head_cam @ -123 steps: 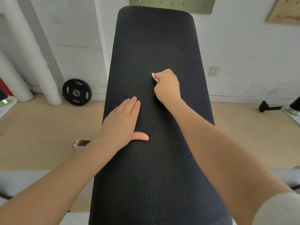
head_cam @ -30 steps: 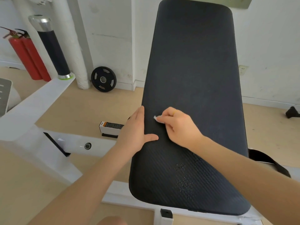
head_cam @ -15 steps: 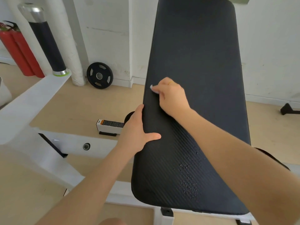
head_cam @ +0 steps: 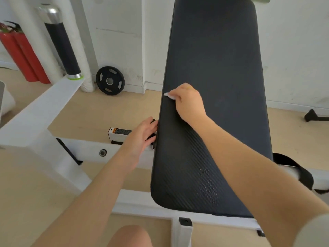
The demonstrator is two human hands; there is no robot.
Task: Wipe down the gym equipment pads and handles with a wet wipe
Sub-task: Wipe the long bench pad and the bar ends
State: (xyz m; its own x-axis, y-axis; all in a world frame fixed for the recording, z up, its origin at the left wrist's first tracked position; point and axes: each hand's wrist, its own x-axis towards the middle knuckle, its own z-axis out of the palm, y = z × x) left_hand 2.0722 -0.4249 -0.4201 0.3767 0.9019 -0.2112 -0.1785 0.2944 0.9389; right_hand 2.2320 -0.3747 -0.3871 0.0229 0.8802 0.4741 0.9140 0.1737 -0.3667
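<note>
A long black bench pad (head_cam: 219, 72) rises away from me on a white frame (head_cam: 37, 120). My right hand (head_cam: 188, 102) pinches a small white wet wipe (head_cam: 168, 95) against the pad's left edge, about halfway up. My left hand (head_cam: 142, 135) is off the pad's top, its fingers reaching to the pad's left side; their tips are hidden at the edge. A black foam handle (head_cam: 62, 49) with a silver cap stands on the frame at the upper left.
Two red fire extinguishers (head_cam: 19, 56) stand against the wall at the left. A black weight plate (head_cam: 110, 80) leans on the wall. A small white and orange box (head_cam: 119, 132) lies on the wooden floor beside the bench. My knee (head_cam: 131, 236) shows at the bottom.
My right hand with the wipe has slid up and left to the pad's edge. My left hand has come off the pad's top and dropped to its left side.
</note>
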